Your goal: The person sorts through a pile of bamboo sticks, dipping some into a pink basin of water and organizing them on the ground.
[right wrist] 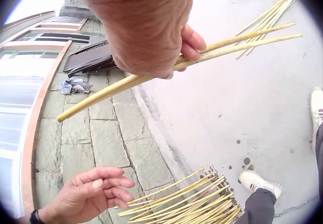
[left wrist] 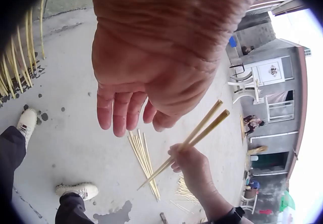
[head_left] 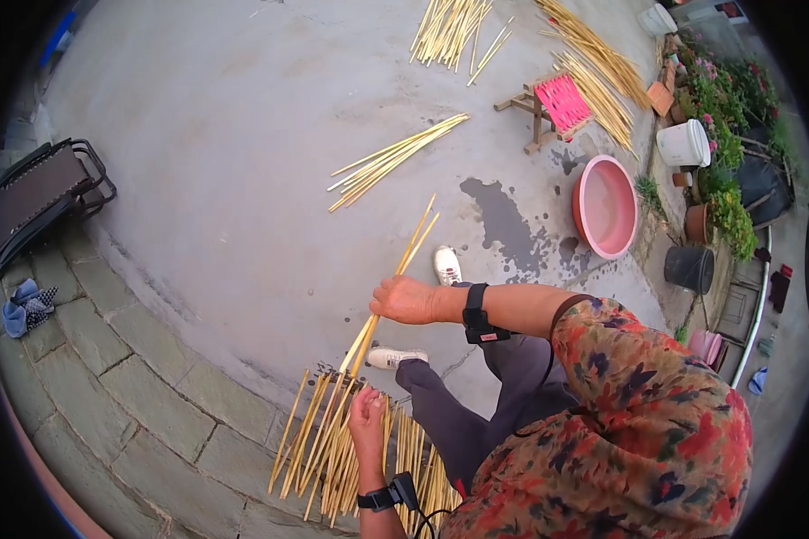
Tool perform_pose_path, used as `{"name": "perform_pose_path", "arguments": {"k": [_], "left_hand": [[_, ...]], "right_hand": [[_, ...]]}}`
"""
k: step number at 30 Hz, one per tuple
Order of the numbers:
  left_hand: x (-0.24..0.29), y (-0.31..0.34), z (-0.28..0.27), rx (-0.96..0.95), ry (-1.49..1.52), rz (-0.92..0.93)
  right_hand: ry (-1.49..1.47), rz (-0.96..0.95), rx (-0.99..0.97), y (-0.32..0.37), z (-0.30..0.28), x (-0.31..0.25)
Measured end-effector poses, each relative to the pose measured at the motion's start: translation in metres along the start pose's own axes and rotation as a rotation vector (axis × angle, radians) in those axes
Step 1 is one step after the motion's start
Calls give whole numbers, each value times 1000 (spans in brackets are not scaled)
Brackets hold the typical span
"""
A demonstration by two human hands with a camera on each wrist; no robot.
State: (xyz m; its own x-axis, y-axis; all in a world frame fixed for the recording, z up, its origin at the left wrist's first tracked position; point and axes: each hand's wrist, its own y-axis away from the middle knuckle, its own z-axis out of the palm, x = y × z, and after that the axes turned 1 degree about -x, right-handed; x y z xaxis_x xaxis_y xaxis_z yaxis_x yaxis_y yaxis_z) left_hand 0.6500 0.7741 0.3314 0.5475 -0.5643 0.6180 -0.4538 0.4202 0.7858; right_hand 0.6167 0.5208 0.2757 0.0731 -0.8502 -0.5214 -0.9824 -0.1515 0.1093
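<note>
Two long, pale yellow peeled sticks are gripped by my right hand and slant across in front of me. In the right wrist view the fingers curl round the sticks near their middle. My left hand holds nothing; its fingers are loosely bent over a spread of similar sticks at the paving's edge. The left wrist view shows the left palm bare, with the right hand and its sticks beyond. A smaller group of sticks lies on the concrete ahead.
Further stick piles lie at the far side, near a small stool with a pink woven seat. A pink basin stands right beside wet patches. Potted plants and buckets line the right edge. A folded chair is at left.
</note>
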Motion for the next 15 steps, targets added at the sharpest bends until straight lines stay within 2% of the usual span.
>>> {"name": "perform_pose_path", "arguments": {"k": [2, 5, 8, 12, 15], "left_hand": [[-9, -1, 8, -7, -31, 22], [0, 0, 20, -24, -137, -103], [9, 1, 30, 20, -140, -58], [2, -4, 19, 104, -175, -94], [-23, -9, -2, 139, -199, -136]], "right_hand": [[34, 46, -30, 11, 0, 33], [31, 158, -59, 21, 2, 77], [69, 251, -99, 31, 5, 125], [66, 398, -163, 39, 12, 190], [120, 497, -170, 40, 26, 236]]}}
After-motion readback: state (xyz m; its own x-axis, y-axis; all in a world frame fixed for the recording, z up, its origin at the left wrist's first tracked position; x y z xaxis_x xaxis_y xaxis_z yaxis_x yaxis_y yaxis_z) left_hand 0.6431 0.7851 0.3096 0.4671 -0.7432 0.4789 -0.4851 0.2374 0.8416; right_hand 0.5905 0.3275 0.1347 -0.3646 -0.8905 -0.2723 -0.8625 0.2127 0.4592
